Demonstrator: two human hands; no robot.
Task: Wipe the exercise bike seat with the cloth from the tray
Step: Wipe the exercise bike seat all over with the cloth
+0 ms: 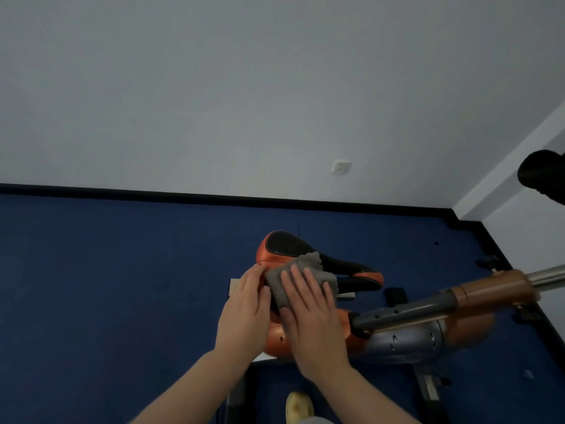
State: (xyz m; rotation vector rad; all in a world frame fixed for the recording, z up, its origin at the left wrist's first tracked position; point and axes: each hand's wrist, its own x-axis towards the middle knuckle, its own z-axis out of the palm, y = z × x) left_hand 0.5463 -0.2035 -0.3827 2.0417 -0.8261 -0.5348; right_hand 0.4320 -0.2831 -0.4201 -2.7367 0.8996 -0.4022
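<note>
Blue floor under orange seat (276, 244), right hand (312, 313) flat on grey cloth (301, 278), left hand (244, 307) loosely spread alongside

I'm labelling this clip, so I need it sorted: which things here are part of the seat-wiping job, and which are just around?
In the job:
- grey cloth
- bike seat
- right hand, flat on the cloth
- left hand, steadying the seat's edge

Just around:
- bike frame
- black handlebar grip
- wall socket
- blue floor
</note>
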